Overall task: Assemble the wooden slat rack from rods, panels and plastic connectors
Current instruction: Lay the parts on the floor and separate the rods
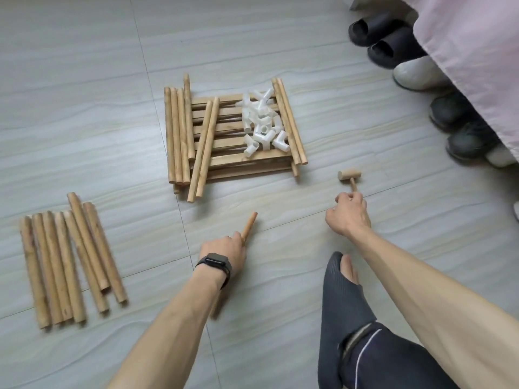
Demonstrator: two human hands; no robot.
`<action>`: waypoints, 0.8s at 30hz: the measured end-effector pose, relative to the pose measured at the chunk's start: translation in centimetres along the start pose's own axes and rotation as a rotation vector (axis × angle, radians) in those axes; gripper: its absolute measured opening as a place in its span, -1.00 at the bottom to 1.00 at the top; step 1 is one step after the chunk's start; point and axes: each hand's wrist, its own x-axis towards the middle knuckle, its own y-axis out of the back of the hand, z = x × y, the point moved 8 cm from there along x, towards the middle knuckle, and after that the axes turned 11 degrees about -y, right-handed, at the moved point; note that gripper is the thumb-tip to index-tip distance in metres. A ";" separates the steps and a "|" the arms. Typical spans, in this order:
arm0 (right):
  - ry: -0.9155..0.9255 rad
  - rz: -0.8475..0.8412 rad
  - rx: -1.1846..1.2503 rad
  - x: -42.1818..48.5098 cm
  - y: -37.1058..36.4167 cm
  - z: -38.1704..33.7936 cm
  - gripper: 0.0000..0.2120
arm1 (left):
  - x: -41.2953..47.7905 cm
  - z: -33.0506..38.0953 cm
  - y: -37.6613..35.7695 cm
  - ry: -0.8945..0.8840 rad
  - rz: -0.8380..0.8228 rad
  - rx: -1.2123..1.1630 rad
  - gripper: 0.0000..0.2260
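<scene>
1. Rack panels (238, 161) sit stacked on the floor (280, 242) mid-frame in the head view. Connectors (262, 127) are heaped on top, loose rods (177, 136) lie across the stack, and a sorted rod batch (67, 259) lies well left.
2. Step looks like staging. Lay the held rod with the sorted batch, ends flush, and park the mallet within reach but off the build area.
3. Left hand (224, 249) is curled round one rod (249, 226).
4. Right hand (349, 214) pinches the handle end of the mallet (349, 176).
</scene>
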 end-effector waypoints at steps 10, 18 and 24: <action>-0.174 -0.093 -0.121 1.0 -1.2 2.0 -0.43 | 0.7 -3.0 6.3 0.044 0.054 -0.202 -0.74; 0.095 -0.211 -0.194 -7.1 7.3 -8.2 -0.55 | -7.0 -7.9 19.0 0.191 0.142 -0.255 -0.67; 0.369 -0.214 -0.388 -15.1 12.9 -19.1 -0.47 | -15.7 -13.5 27.2 0.242 0.357 -0.624 -0.76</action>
